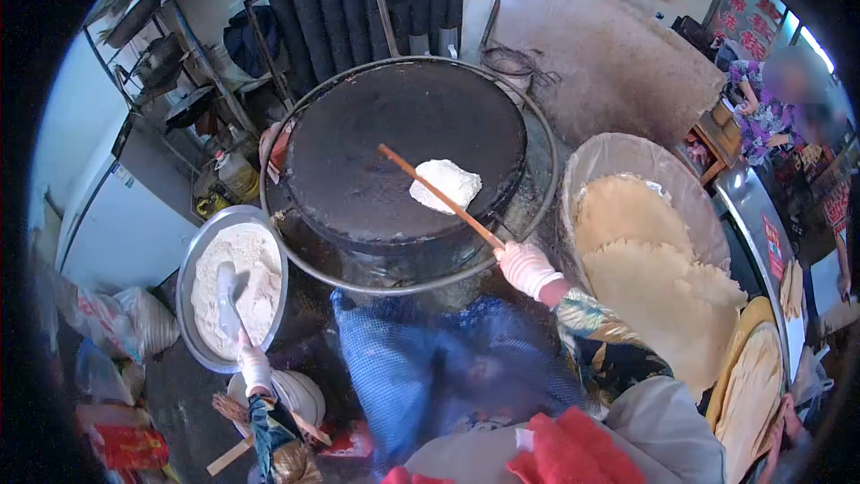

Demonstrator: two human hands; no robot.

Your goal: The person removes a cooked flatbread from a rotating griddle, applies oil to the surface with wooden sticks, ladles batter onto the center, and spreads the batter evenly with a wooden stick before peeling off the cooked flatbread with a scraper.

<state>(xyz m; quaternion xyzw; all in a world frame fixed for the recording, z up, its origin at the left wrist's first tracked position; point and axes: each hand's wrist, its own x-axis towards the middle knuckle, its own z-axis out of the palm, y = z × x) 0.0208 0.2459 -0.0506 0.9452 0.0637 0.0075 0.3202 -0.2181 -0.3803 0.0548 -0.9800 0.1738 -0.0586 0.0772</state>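
Right hand [528,271] grips a wooden stick [428,185] crossing over the pale dough [459,185] on the griddle [358,125]; uneven pressure could tear the dough. Left hand [254,367] closes around a scoop [226,294] in the bowl [185,314]; a tilted lift could spill mix [260,262]. Stick-to-dough contact and the left fingers' exact grip are unclear.

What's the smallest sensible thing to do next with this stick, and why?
I'd probably draw the stick sideways through the batter to start spreading it. The right hand already grips the stick, which lies across the batter, and that is one small patch with wide bare griddle around it. The left hand has the scoop at the bowl, out of the way.
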